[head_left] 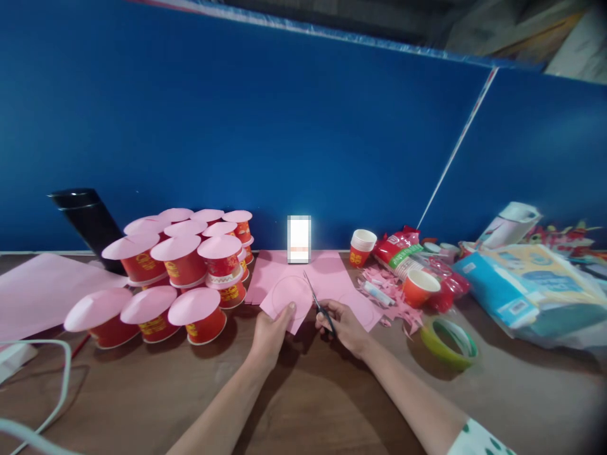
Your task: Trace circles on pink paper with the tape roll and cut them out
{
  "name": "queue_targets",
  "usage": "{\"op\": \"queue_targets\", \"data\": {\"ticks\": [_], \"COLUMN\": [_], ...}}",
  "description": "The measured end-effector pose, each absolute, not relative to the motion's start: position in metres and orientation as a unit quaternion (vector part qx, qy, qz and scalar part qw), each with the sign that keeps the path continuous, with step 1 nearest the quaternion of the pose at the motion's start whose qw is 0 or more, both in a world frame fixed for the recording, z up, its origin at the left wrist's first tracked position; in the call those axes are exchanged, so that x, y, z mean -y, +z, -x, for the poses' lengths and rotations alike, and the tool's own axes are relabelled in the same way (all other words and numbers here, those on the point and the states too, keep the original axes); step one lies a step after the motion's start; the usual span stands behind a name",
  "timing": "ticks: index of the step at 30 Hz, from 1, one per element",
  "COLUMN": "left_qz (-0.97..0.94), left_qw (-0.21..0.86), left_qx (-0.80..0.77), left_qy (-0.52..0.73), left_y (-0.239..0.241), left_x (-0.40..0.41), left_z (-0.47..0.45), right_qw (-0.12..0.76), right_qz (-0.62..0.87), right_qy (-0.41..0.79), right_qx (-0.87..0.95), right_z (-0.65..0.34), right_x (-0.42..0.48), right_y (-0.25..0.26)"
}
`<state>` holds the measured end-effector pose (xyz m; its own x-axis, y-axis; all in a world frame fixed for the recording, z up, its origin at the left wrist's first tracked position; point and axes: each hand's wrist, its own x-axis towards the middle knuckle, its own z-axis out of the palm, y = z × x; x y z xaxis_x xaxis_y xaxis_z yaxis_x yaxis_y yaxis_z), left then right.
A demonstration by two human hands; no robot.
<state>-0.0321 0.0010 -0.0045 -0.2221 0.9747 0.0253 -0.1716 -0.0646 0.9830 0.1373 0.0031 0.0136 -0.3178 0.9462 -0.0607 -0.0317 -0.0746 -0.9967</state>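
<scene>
My left hand [274, 328] grips a square of pink paper [290, 297], thumb on top, with a circle drawn on it. In my right hand [345, 323] is a pair of scissors [318, 303] with black handles, its blades pointing up and left beside the paper's right edge. Whether the blades touch the paper I cannot tell. Beneath and behind both hands lie larger pink sheets [334, 268], one with a circle outline. To the left stand several red paper cups [182, 268], partly stacked and topped with pink paper discs [175, 248].
On the right are pink paper scraps [403, 309], a glue tube [378, 292], an orange cup [420, 287], stacked cups [363, 246], a roll of tape [448, 341] and a blue tissue pack [502, 284]. A black bottle [90, 221] and white cable [66, 373] are left. A blue partition [303, 126] stands behind.
</scene>
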Motion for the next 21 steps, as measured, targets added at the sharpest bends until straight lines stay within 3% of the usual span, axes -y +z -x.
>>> {"op": "queue_targets", "data": {"ticks": [21], "left_qz": [-0.414], "left_qw": [0.475], "left_qx": [-0.513], "left_qy": [0.584], "left_y": [0.0017], "left_x": [0.0018], "left_z": [0.0340], "right_qw": [0.402], "right_qz": [0.430], "right_qy": [0.601], "right_qx": [0.540], "right_z": [-0.1370], "right_x": [-0.0031], "right_y": [0.0145]}}
